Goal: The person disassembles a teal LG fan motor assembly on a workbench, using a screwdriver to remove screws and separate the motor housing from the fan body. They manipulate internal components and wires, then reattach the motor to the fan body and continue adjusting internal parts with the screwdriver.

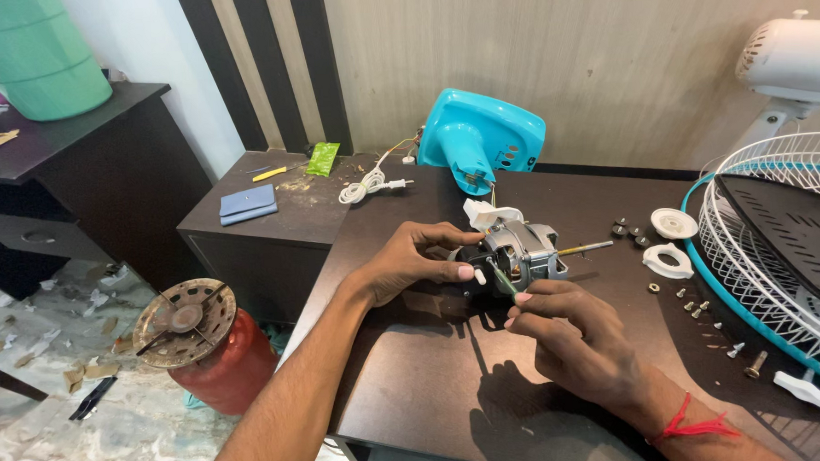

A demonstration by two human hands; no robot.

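A grey metal fan motor (520,251) with a shaft pointing right lies on the dark brown table (416,368). My left hand (416,256) grips the motor's left end with thumb and fingers. My right hand (571,336) pinches a thin green-handled screwdriver (502,279), its tip against the motor's near side. A red thread circles my right wrist. Wires run from the motor up to the turquoise fan housing (482,140) at the table's back.
Loose screws (699,308), white plastic rings (669,261) and a cap (674,222) lie right of the motor. A white-and-teal fan guard (779,242) fills the right edge. A white power cord (366,184) lies behind. A red gas cylinder (215,363) stands on the floor, left.
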